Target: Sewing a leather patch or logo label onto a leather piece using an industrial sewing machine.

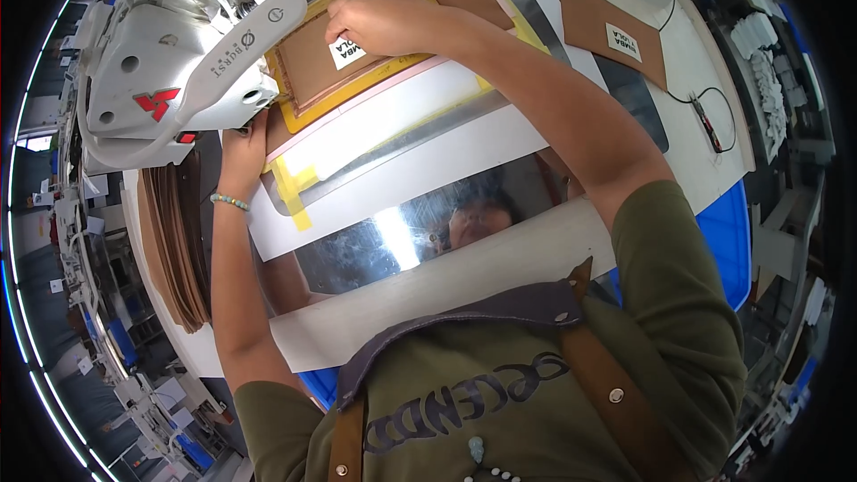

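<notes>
Two-Handed Setting-Up, Close and Careful

Nearest the worker's apron (473, 312), a shiny metal plate (353, 259) caught the overhead light. Beyond it lay a white sheet (420, 163), with yellow tape (291, 195) near its left end. A stack of brown sheets (165, 241) stood to the left.

The left hand (244, 153) was at the left end of a yellow frame (302, 119), partly hidden by the machine head (147, 76); how far it was open, or whether it gripped anything, could not be told.

Inside the frame was a brown panel (312, 67) bearing a white label (346, 54) with black lettering. Over the label's far edge, the right hand (370, 18) had its fingers bent and close together; whether they pinched the label or merely touched it was unclear.

The step in hand seemed to be lining up or smoothing the label. The next move, by that reading, called for light, even fingertip pressure and a still frame.

Off to the right lay another labelled panel (585, 20).
</notes>
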`<state>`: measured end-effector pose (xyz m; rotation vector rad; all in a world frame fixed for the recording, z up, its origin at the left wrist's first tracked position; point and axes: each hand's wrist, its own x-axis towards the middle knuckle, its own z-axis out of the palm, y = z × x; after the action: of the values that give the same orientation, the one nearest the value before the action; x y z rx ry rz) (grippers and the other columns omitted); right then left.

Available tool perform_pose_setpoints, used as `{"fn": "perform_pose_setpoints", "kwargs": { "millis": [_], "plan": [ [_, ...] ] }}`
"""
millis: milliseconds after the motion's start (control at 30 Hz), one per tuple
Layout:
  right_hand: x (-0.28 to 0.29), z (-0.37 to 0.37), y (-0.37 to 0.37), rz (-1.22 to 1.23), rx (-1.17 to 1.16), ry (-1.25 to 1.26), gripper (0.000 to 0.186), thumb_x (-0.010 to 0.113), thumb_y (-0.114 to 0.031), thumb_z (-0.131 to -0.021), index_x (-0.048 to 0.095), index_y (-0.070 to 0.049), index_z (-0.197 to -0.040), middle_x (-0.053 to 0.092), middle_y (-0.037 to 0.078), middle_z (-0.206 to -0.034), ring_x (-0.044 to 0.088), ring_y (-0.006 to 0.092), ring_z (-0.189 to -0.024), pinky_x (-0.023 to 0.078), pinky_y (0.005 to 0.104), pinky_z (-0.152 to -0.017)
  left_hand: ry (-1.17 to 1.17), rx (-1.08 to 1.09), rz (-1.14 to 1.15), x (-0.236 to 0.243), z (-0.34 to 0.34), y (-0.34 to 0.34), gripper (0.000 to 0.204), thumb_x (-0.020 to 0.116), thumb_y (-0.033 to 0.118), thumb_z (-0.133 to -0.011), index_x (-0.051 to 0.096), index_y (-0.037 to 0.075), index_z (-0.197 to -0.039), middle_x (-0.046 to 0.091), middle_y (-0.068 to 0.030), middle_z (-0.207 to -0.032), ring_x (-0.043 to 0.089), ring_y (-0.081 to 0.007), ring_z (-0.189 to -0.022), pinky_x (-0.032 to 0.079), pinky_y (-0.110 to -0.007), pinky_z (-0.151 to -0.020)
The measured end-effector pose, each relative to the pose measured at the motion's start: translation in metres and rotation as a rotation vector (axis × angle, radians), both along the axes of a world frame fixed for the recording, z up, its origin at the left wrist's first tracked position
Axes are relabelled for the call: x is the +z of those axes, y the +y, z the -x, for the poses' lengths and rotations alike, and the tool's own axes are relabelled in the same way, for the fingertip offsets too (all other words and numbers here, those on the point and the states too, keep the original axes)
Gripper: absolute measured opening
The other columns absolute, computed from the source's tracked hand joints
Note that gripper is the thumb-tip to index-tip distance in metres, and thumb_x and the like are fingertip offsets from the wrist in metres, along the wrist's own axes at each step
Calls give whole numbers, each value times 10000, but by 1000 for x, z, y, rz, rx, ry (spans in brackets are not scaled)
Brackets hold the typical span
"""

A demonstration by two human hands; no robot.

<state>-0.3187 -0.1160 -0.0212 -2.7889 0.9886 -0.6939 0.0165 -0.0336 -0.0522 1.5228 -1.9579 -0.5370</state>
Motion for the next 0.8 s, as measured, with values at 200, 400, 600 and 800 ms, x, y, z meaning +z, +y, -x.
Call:
{"fn": "perform_pose_setpoints", "kwargs": {
  "millis": [200, 400, 600, 800],
  "plan": [
    [-1, -4, 4, 84, -21, 38, 263, 712, -52, -901, 836, -162, -1105, 747, 5, -1100, 621, 224, -1219, 505, 448, -1040, -113, -74, -48, 8, 5, -11, 345, 643, 175, -1060, 654, -8, -1353, 717, -154, -1346, 672, -290, -1207, 482, -374, -1041],
    [-6, -4, 9, 152, -25, 49, 292, 729, -35, -867, 837, -154, -1111, 739, 12, -1131, 600, 216, -1264, 479, 438, -1084, -233, -208, 47, 27, 32, -9, 348, 581, 214, -1098, 637, -9, -1358, 671, -140, -1425, 602, -333, -1334, 435, -411, -1134],
    [-5, -5, 8, 189, -21, 58, 292, 728, -47, -867, 834, -156, -1117, 730, 14, -1149, 598, 209, -1273, 478, 431, -1085, -227, -259, 115, 23, 34, -20, 350, 582, 227, -1096, 642, 19, -1371, 673, -122, -1428, 620, -316, -1308, 449, -396, -1112],
    [-16, -15, 17, 122, 144, -82, 292, 689, -41, -896, 815, -129, -1144, 709, 21, -1234, 606, 214, -1265, 471, 432, -1069, -218, -298, 180, 13, 33, -35, 353, 583, 241, -1094, 647, 48, -1383, 676, -103, -1430, 638, -299, -1281, 463, -381, -1091]
  ]
}}
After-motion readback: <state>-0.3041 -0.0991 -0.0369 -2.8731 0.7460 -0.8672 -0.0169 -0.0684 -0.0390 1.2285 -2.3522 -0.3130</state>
